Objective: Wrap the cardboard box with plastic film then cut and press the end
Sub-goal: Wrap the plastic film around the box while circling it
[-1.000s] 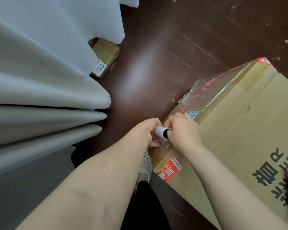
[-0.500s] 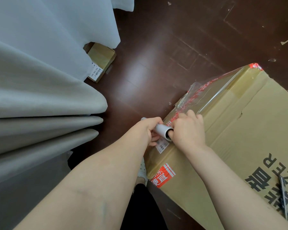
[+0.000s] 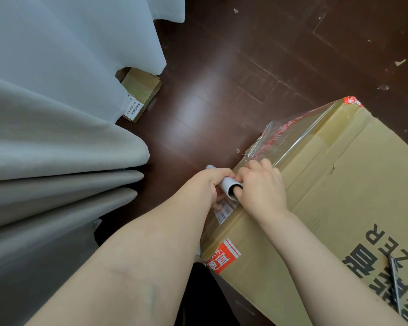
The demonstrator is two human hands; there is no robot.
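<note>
The box (image 3: 339, 208) sits on the floor (image 3: 222, 90) to my right, film (image 3: 290, 135) stretched along its left edge. The roll (image 3: 230, 187) lies across that edge; my left grip (image 3: 210, 182) clasps its middle, my right grip (image 3: 262, 189) hooks its near end.

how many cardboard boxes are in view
2: the large cardboard box at right; a small box partly under the curtain, upper left. Others may be hidden.

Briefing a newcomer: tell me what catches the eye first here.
At centre, the left hand and right hand grip a grey film roll against the edge of the big cardboard box at right. Clear plastic film stretches along that edge; pale curtains fill the left.
</note>
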